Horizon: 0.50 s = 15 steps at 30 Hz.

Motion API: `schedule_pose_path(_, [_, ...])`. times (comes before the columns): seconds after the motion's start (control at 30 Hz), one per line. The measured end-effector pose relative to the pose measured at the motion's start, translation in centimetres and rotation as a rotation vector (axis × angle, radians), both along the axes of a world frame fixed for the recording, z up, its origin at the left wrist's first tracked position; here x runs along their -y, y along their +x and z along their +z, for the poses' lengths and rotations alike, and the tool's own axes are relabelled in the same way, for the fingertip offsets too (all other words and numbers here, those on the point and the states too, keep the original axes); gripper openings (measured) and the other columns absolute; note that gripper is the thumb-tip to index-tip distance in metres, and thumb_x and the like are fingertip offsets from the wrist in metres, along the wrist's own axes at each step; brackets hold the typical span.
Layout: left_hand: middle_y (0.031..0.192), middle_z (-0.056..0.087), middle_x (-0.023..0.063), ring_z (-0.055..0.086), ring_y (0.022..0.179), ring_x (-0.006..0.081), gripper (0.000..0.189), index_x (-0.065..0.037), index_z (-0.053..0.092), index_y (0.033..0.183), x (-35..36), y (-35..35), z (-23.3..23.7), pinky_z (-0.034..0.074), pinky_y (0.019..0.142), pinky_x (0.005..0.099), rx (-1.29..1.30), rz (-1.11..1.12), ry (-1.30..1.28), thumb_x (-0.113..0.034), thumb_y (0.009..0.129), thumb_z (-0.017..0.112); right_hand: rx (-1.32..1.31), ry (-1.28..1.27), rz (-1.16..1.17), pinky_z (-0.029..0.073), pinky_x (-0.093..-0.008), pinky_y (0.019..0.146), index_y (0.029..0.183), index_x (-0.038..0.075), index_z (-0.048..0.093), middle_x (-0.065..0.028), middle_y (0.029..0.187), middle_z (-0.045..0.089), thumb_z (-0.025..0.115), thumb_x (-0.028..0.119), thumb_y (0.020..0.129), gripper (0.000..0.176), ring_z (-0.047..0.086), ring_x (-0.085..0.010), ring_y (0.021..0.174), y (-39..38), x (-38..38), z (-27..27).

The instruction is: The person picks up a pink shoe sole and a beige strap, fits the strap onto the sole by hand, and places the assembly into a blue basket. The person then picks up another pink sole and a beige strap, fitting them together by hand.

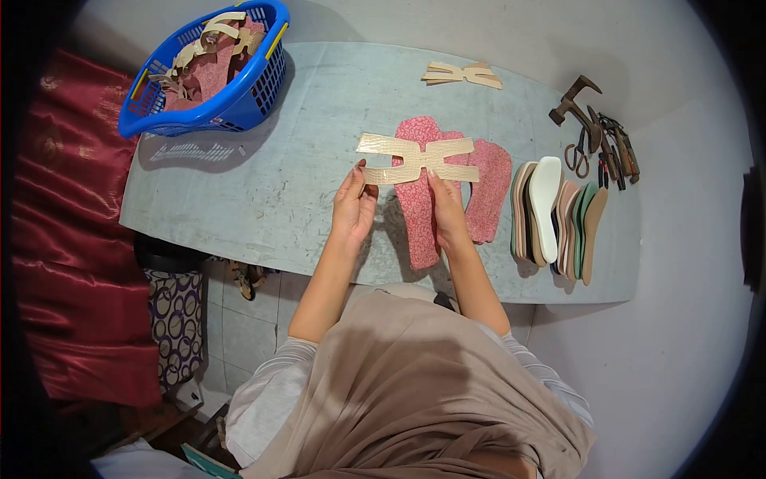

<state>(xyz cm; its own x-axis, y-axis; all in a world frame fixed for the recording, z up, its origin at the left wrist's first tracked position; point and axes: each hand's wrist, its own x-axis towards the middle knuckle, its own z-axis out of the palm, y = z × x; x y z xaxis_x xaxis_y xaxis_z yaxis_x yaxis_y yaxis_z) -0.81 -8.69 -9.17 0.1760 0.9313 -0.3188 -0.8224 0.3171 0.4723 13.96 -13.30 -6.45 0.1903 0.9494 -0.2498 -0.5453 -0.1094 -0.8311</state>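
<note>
A cream sandal-strap piece (411,156) with a crocodile-like texture stretches between my hands, its strips splaying out on both sides of a narrow middle. My left hand (354,206) pinches the end of its lower left strip. Fingers of my right hand (448,209) close on its lower edge, just right of the middle, with the thumb on top. Below the strap lies a pink patterned sheet piece (418,227), partly covered by it. More pink patterned pieces (488,191) are beside my right hand, on the table.
A blue basket (267,68) of pink and cream scraps stands at the back left of the grey table (239,215). More cream straps (463,74) lie at the back. Several shoe soles (546,211) are lined up on the right, near a hammer (576,108), scissors (578,158) and pliers (604,152).
</note>
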Motion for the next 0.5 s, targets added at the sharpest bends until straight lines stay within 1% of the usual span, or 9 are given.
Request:
schedule_pose_path(0.03, [0.102, 0.053, 0.0067, 0.053, 0.087, 0.0117, 0.032, -0.002, 0.046, 0.113, 0.0, -0.1, -0.3, 0.047, 0.076, 0.0233, 0.023, -0.026, 0.008, -0.015, 0.085, 0.052, -0.005, 0.0, 0.01, 0.04, -0.022, 0.07, 0.093, 0.001, 0.056, -0.0019, 0.089, 0.059, 0.047, 0.028, 0.089, 0.029, 0.051, -0.0061, 0.078, -0.2, 0.0, 0.1])
schedule_pose_path(0.13, [0.095, 0.055, 0.0035, 0.054, 0.085, 0.014, 0.026, -0.006, 0.048, 0.11, 0.3, 0.4, -0.4, 0.046, 0.08, 0.0261, 0.175, -0.073, -0.101, -0.012, 0.085, 0.052, -0.006, -0.002, 0.04, 0.041, -0.0219, 0.069, 0.094, 0.001, 0.056, -0.002, 0.088, 0.058, 0.047, 0.028, 0.089, 0.029, 0.051, -0.0062, 0.077, -0.7, -0.1, -0.1])
schedule_pose_path(0.23, [0.098, 0.055, 0.0064, 0.055, 0.089, 0.0163, 0.025, -0.006, 0.048, 0.11, 0.5, 1.7, -0.4, 0.048, 0.081, 0.0299, 0.112, -0.116, -0.125, -0.009, 0.086, 0.049, 0.004, 0.007, 0.053, 0.041, -0.0218, 0.068, 0.093, 0.002, 0.055, -0.0021, 0.087, 0.058, 0.048, 0.028, 0.089, 0.028, 0.051, -0.0061, 0.076, -1.1, -0.3, -0.7])
schedule_pose_path(0.27, [0.102, 0.055, 0.009, 0.055, 0.094, 0.0188, 0.022, -0.006, 0.049, 0.108, 0.9, 1.9, -0.2, 0.048, 0.083, 0.033, 0.111, -0.151, -0.136, -0.009, 0.087, 0.045, -0.002, 0.015, 0.049, 0.041, -0.0216, 0.068, 0.093, 0.002, 0.055, -0.0021, 0.086, 0.058, 0.047, 0.028, 0.089, 0.027, 0.051, -0.0061, 0.075, -1.4, -0.3, -0.5])
schedule_pose_path(0.37, [0.105, 0.054, 0.0108, 0.054, 0.096, 0.0206, 0.021, -0.006, 0.049, 0.108, 0.7, 2.5, -0.5, 0.047, 0.084, 0.0343, 0.177, -0.212, -0.18, -0.012, 0.088, 0.044, 0.012, 0.019, 0.036, 0.041, -0.0211, 0.067, 0.092, 0.001, 0.055, -0.0016, 0.085, 0.057, 0.047, 0.027, 0.089, 0.027, 0.05, -0.0056, 0.074, -1.6, -0.3, -0.4])
schedule_pose_path(0.47, [0.108, 0.053, 0.0135, 0.053, 0.098, 0.0217, 0.029, 0.002, 0.046, 0.11, 0.9, 2.6, -0.2, 0.045, 0.087, 0.0337, 0.138, -0.195, -0.123, -0.017, 0.089, 0.044, 0.069, 0.007, 0.02, 0.04, -0.0204, 0.065, 0.09, 0.001, 0.056, -0.0011, 0.083, 0.057, 0.047, 0.027, 0.089, 0.027, 0.049, -0.005, 0.072, -1.7, -0.2, -0.4])
schedule_pose_path(0.5, [0.108, 0.052, 0.0138, 0.052, 0.1, 0.0218, 0.029, 0.002, 0.046, 0.11, 0.9, 2.6, 0.0, 0.044, 0.088, 0.0342, 0.136, -0.2, -0.134, -0.017, 0.089, 0.043, 0.094, 0.002, 0.013, 0.04, -0.0202, 0.064, 0.089, 0.001, 0.056, -0.0009, 0.082, 0.057, 0.047, 0.027, 0.089, 0.028, 0.049, -0.0048, 0.072, -1.6, -0.2, -0.4])
